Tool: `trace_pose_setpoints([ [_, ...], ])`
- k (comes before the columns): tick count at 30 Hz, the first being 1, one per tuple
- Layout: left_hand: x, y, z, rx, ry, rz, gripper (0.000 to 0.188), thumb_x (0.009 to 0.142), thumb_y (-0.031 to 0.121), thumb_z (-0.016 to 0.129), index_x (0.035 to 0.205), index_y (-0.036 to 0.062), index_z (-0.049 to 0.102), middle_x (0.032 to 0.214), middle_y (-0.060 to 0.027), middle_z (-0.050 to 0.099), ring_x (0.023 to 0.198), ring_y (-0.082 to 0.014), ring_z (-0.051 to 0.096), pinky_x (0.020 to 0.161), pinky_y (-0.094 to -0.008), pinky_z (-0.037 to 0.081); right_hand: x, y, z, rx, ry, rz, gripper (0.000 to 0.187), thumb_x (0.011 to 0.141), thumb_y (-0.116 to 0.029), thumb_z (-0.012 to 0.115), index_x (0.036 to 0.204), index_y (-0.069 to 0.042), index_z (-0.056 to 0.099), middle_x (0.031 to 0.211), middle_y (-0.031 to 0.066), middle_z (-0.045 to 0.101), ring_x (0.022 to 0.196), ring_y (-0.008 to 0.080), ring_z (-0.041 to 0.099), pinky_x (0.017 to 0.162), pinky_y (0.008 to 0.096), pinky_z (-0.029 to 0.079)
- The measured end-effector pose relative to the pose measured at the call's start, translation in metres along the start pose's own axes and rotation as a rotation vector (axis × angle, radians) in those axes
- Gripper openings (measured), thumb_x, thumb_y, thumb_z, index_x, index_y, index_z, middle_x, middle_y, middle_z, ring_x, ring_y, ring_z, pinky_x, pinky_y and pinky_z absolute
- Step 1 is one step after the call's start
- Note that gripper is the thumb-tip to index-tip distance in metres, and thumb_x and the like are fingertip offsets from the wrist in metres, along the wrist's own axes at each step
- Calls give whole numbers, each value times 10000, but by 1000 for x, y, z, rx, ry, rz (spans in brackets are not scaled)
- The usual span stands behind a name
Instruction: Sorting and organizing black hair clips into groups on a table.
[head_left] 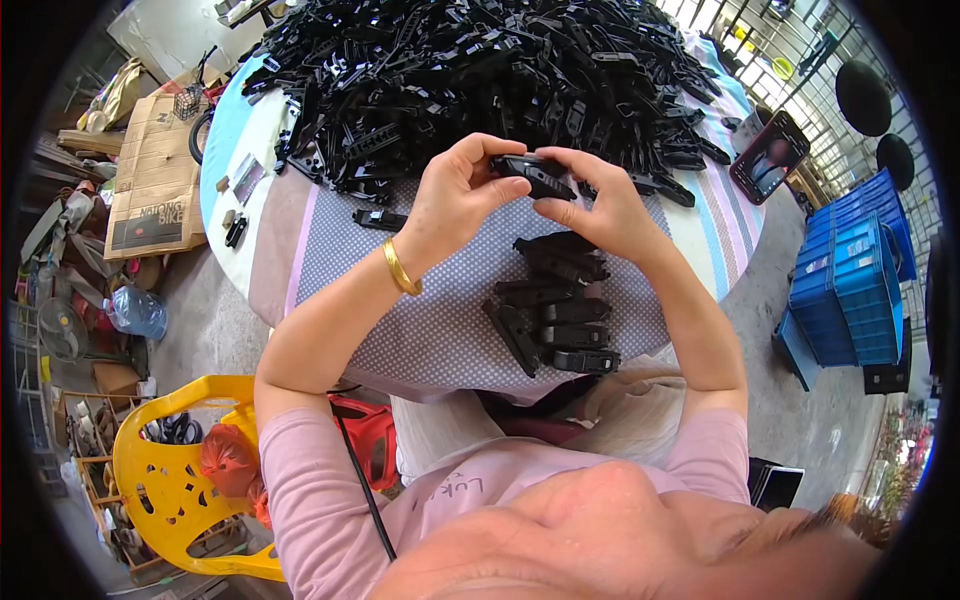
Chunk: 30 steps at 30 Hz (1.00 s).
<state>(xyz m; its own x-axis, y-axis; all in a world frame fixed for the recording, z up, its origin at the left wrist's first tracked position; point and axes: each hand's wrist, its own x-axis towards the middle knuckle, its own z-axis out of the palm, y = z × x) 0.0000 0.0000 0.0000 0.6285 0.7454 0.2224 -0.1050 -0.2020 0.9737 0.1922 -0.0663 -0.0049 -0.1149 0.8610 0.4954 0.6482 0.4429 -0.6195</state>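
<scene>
Between my two hands, above the middle of the table, is a small black plastic part, oblong and dark. My left hand, with a gold bangle at the wrist, pinches its left end between thumb and fingers. At its right end the thumb and forefinger of my right hand close on it. Below my hands, several similar black parts lie grouped near the table's front edge, some in a short column. One more black part lies alone left of my left wrist.
A large heap of black plastic parts covers the far side of the cloth-covered round table. A phone stands at the right edge. Blue crates are at right; a yellow chair is at lower left, and a cardboard box at left.
</scene>
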Motion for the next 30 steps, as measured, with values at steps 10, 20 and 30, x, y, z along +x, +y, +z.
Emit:
trace_pose_setpoints([
  [10, -1, 5, 3, 47, -53, 88, 307, 782, -15, 662, 1068, -15, 549, 940, -62, 626, 832, -84, 591, 751, -213, 503, -6, -10, -3, -142, 104, -96, 330, 687, -175, 757, 939, 7, 647, 834, 92, 662, 793, 199, 613, 728, 283, 469],
  [20, 5, -19, -2, 386, -261, -125, 342, 728, 115, 713, 1022, -24, 608, 922, -99, 648, 810, -149, 607, 751, -257, 486, 4, 34, -41, -230, 166, 358, 344, 790, -290, 662, 1028, -42, 630, 733, 70, 643, 643, 147, 595, 623, 289, 476],
  [30, 7, -9, -9, 479, -658, -54, 237, 813, 127, 645, 1016, 5, 643, 918, -69, 641, 785, -126, 591, 728, -241, 476, -11, 19, -18, -689, 14, 258, 442, 714, -251, 684, 1104, -75, 574, 681, 87, 618, 676, 274, 614, 633, 375, 486],
])
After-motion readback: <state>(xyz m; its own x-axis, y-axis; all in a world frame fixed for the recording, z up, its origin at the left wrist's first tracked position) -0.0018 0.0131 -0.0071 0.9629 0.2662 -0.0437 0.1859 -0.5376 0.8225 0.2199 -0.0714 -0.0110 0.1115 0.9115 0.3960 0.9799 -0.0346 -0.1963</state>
